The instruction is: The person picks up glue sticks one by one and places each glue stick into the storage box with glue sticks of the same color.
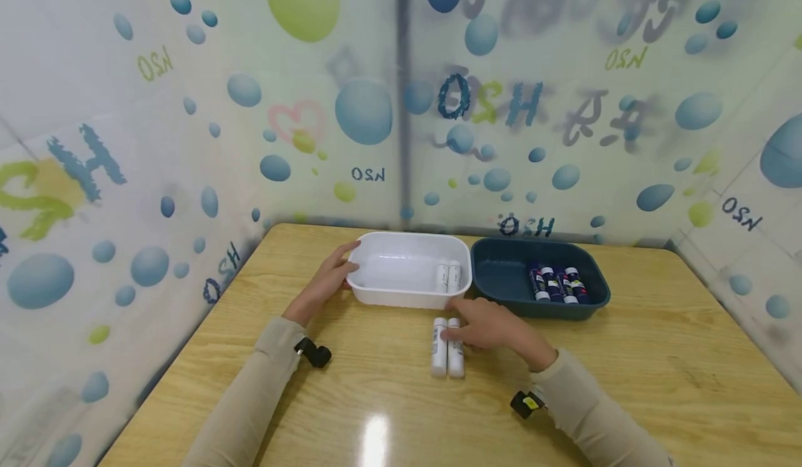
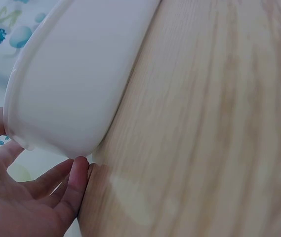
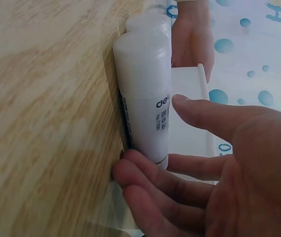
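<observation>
My left hand [image 1: 326,279] rests at the left end of a white plastic tray [image 1: 401,301], its fingers fairly straight against the outer end and rim; the left wrist view shows fingertips [image 2: 81,165] by the tray's lower corner. Two white glue sticks [image 1: 439,349] lie side by side on the table in front of the tray. Over the right-hand one is my right hand [image 1: 491,324]. In the right wrist view its thumb and loosely bent fingers spread around the near glue stick [image 3: 145,98], thumb tip close to the label; firm contact cannot be made out.
Inside the white tray, two more white glue sticks [image 1: 442,278] lie at the right end. A dark blue tray [image 1: 501,272] adjoins it on the right, holding several dark purple glue sticks [image 1: 551,286] with white caps. A patterned curtain [image 1: 407,195] stands behind the wooden table [image 1: 363,369].
</observation>
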Motion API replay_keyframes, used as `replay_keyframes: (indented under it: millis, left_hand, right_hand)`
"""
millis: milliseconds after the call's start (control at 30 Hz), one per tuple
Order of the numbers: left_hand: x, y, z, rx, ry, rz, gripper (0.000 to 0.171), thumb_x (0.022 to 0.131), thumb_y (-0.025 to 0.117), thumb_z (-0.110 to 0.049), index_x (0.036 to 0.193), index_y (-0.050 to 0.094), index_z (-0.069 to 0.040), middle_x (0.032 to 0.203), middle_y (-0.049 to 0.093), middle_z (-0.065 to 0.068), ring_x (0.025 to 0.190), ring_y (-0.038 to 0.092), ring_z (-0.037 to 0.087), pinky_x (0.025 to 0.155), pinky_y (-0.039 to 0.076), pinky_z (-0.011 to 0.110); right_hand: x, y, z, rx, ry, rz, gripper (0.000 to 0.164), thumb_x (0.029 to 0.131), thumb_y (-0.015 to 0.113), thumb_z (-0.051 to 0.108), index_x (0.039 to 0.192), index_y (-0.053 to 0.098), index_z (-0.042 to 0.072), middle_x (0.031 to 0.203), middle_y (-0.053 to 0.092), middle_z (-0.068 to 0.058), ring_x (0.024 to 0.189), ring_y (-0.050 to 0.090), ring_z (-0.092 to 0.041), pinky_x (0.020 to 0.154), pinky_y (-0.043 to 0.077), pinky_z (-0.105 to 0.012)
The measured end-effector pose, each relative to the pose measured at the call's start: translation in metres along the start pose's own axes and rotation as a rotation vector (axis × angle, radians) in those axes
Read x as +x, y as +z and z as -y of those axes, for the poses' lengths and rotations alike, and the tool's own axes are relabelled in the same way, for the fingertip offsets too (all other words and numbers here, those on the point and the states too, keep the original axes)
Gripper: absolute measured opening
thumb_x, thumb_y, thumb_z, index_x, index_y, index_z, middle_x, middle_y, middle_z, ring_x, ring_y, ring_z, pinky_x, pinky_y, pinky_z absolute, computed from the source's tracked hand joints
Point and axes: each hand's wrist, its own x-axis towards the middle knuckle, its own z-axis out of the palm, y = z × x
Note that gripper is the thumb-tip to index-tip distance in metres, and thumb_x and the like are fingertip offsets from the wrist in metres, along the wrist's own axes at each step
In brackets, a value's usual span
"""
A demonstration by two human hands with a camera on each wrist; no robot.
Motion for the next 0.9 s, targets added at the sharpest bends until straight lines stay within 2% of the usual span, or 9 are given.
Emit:
replay_keyframes:
  millis: [267,433,667,700,900]
  left_hand:
    - [0.002,0.001,0.002,0.008,0.0,-0.011,0.059,0.106,0.049,-0.019,0.163,0.033,-0.019,0.138,0.057,0.032,0.089,0.061,0.014,0.08,0.052,0.026]
    - [0.003,0.0,0.003,0.016,-0.001,-0.01,0.059,0.106,0.049,-0.019,0.163,0.032,-0.02,0.138,0.057,0.032,0.09,0.061,0.015,0.081,0.052,0.026]
    - [0.003,0.0,0.002,0.014,0.004,-0.008,0.06,0.106,0.049,-0.017,0.163,0.031,-0.018,0.136,0.058,0.032,0.089,0.061,0.014,0.079,0.052,0.025]
    - [0.001,0.0,-0.003,0.016,0.002,-0.003,0.06,0.106,0.048,-0.016,0.163,0.031,-0.016,0.136,0.057,0.033,0.089,0.061,0.015,0.079,0.053,0.027]
    - [0.001,0.0,-0.002,0.022,-0.001,-0.002,0.06,0.106,0.049,-0.017,0.163,0.031,-0.016,0.137,0.057,0.033,0.092,0.061,0.017,0.078,0.052,0.025]
  right_hand:
    - [-0.002,-0.003,-0.002,0.006,-0.004,0.028,0.043,0.096,0.074,0.035,0.132,0.063,0.016,0.073,0.062,0.0,0.063,0.059,-0.015,0.058,0.043,-0.028]
    - [-0.003,-0.005,-0.003,0.005,-0.009,0.05,0.046,0.094,0.075,0.036,0.133,0.062,0.015,0.073,0.061,0.001,0.062,0.057,-0.015,0.056,0.042,-0.027]
    - [-0.005,-0.008,-0.003,0.022,0.016,0.075,0.055,0.092,0.078,0.035,0.14,0.059,0.014,0.08,0.062,-0.001,0.065,0.06,-0.016,0.059,0.046,-0.028]
    - [-0.006,-0.009,-0.004,0.026,0.021,0.079,0.056,0.092,0.078,0.035,0.14,0.059,0.014,0.081,0.062,-0.002,0.066,0.06,-0.016,0.06,0.047,-0.029]
    - [-0.008,-0.011,-0.004,0.055,0.055,0.104,0.053,0.092,0.078,0.032,0.14,0.061,0.016,0.085,0.064,-0.003,0.07,0.062,-0.018,0.063,0.052,-0.03]
